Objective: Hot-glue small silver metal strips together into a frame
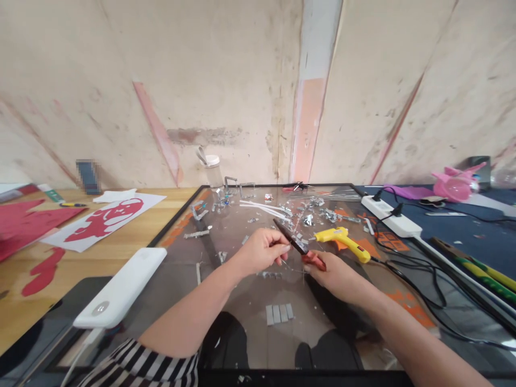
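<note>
Above the middle of the dark glass tabletop, my right hand is wrapped round the red handle of a pair of dark-bladed scissors, whose blades point up and to the left. My left hand is just left of the blades, thumb and fingers pinched together; what they hold is too small to name. Below the hands, several small grey strips lie side by side on the glass. Silvery scraps and white sticks lie beyond the hands.
A yellow glue gun lies right of my hands, its black cable trailing right. Further right is a white power strip. A clear bottle stands at the back. On the left are a white power bank and a red paper cutout.
</note>
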The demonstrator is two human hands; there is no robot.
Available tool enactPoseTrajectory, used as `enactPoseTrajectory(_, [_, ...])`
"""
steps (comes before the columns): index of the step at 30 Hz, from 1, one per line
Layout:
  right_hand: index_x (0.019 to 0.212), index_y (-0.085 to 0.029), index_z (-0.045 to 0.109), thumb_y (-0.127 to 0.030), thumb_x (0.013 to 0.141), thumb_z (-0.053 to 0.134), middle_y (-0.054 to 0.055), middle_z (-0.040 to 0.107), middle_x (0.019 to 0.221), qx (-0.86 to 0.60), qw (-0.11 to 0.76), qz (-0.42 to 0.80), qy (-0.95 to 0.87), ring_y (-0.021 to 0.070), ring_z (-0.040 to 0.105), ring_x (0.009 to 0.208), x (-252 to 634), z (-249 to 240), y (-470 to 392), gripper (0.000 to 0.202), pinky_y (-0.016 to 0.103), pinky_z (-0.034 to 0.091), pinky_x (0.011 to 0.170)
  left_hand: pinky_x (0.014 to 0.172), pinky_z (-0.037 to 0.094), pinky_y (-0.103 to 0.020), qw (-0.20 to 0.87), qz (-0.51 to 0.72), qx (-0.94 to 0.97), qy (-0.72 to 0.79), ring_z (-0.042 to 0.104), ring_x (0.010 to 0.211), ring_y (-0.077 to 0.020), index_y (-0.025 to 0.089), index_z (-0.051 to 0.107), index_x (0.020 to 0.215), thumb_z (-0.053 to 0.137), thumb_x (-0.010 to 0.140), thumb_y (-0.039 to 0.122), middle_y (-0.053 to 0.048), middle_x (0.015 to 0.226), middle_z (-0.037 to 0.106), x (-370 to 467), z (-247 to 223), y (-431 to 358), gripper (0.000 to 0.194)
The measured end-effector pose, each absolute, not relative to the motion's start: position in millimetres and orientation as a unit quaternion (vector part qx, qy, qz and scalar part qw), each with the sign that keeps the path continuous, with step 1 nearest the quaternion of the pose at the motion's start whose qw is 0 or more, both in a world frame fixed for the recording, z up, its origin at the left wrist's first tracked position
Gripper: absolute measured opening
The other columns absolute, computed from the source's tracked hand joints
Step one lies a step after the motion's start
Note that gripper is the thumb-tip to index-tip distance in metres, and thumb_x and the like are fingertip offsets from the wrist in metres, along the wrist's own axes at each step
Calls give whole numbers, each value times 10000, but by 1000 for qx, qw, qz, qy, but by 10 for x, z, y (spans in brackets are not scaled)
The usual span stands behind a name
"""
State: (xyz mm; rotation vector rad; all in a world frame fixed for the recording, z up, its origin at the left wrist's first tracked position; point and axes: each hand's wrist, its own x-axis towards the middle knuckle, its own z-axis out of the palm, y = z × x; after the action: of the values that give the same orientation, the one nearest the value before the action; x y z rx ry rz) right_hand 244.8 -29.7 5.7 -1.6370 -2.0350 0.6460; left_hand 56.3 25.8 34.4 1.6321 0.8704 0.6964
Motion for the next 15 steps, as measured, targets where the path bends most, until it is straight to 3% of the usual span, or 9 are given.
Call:
enactPoseTrajectory(6, [788, -184, 515, -122, 764, 460, 39, 586, 735, -673, 220, 64, -703, 156, 511, 624, 2445, 101, -298, 86, 247, 270, 538, 375, 267, -144, 679, 297, 561, 368, 470, 396, -33, 105, 621, 700, 660, 677, 260, 3, 533, 589, 607, 339, 216, 161])
enactPoseTrajectory(8, [790, -190, 516, -147, 775, 464, 25, 583, 724, -657, 230, 106, -710, 153, 507, 625, 2453, 108, -308, 69, 243, 294, 548, 374, 273, -145, 666, 296, 578, 367, 477, 401, -37, 107, 621, 689, 664, 672, 266, -1, 534, 591, 594, 355, 217, 166])
enactPoseTrajectory(12, [797, -189, 527, -261, 827, 459, -26, 541, 623, -573, 239, 317, -717, 126, 465, 548, 2470, 103, -323, 103, 234, 353, 554, 391, 313, -153, 568, 277, 680, 371, 501, 429, -53, 121, 620, 638, 638, 708, 285, -9, 555, 606, 544, 393, 230, 180])
enactPoseTrajectory(15, [774, -186, 524, -229, 825, 459, -16, 546, 618, -599, 228, 273, -717, 128, 473, 549, 2460, 102, -313, 93, 235, 340, 546, 383, 298, -152, 562, 278, 678, 384, 485, 414, -47, 122, 610, 617, 634, 708, 276, -5, 540, 602, 562, 384, 220, 181])
